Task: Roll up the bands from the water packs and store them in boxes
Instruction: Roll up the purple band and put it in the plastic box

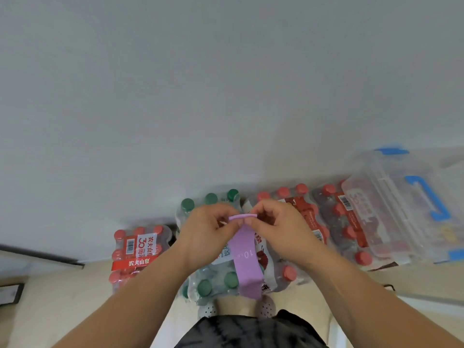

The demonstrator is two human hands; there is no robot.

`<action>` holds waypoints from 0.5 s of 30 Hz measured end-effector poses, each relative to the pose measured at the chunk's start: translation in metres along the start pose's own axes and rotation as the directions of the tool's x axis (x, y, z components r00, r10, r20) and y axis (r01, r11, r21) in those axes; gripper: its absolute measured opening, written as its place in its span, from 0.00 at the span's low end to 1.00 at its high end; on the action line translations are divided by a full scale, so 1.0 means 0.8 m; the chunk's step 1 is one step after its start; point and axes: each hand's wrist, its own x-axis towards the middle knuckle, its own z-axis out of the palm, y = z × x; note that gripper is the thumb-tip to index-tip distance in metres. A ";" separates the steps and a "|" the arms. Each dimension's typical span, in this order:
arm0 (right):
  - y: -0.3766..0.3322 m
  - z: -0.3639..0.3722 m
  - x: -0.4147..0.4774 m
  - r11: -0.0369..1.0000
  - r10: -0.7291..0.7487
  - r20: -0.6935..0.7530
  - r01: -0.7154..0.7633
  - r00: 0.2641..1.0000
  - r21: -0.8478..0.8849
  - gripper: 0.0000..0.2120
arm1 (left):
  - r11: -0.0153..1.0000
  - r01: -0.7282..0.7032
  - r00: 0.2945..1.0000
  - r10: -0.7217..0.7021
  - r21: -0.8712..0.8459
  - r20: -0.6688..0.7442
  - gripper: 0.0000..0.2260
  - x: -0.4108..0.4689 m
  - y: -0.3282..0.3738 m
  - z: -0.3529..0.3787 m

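A purple elastic band [246, 259] marked "10" hangs down in front of me, its top end folded over into a small roll. My left hand [208, 229] pinches the left side of that roll and my right hand [278, 222] pinches the right side, fingertips nearly touching. Below them, on the floor against the wall, stand shrink-wrapped water packs: one with green caps [213, 282] directly under the band, and red-capped packs at the left [135, 252] and the right [311, 214]. A clear plastic box [401, 212] with blue handle and clips rests on the packs at the far right.
A pale grey wall [226, 84] fills the upper view. My two white perforated shoes [266, 307] stand on the beige floor close to the packs. A dark flat object [10, 293] lies at the left edge.
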 end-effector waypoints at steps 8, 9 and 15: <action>-0.017 -0.032 -0.079 0.959 -0.048 -0.050 0.060 0.998 0.276 0.05 | 0.963 0.050 0.996 -0.069 -0.266 -0.064 0.06 -0.058 0.072 0.025; -0.016 -0.037 -0.088 0.951 -0.055 -0.055 0.069 0.997 0.301 0.05 | 0.959 0.044 0.995 -0.066 -0.280 -0.072 0.06 -0.065 0.081 0.030; -0.004 -0.074 -0.150 0.911 -0.083 -0.062 0.101 0.995 0.400 0.06 | 0.946 0.024 0.994 -0.056 -0.324 -0.090 0.08 -0.109 0.135 0.072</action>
